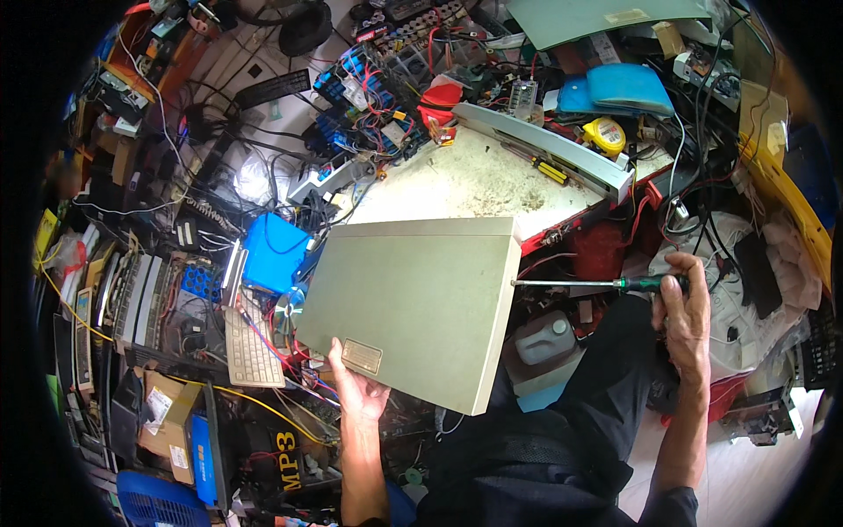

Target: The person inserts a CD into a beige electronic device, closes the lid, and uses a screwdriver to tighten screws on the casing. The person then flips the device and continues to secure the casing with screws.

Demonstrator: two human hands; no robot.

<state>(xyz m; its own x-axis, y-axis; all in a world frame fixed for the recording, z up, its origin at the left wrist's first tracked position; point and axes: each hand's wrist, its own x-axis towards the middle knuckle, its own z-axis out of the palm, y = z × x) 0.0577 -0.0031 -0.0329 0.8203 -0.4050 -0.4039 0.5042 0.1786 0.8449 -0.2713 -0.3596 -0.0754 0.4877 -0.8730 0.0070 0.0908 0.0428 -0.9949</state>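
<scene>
A flat beige metal equipment case (413,303) is tilted over my lap, its far end by the worktable. My left hand (362,391) grips its near left edge, thumb on top beside a small label plate (362,356) and fingers underneath. My right hand (685,307) is closed around the green and black handle of a long screwdriver (580,283). The screwdriver's tip meets the right side of the case. Whatever screw lies at the tip is too small to make out.
Beyond the case is a worn white worktable (439,180) with a long metal panel (544,149), a yellow-handled screwdriver (551,169) and a yellow tape measure (604,135). Tangled wires and circuit boards crowd the left, near a keyboard (252,342) and blue box (274,253). A plastic jug (546,338) stands below.
</scene>
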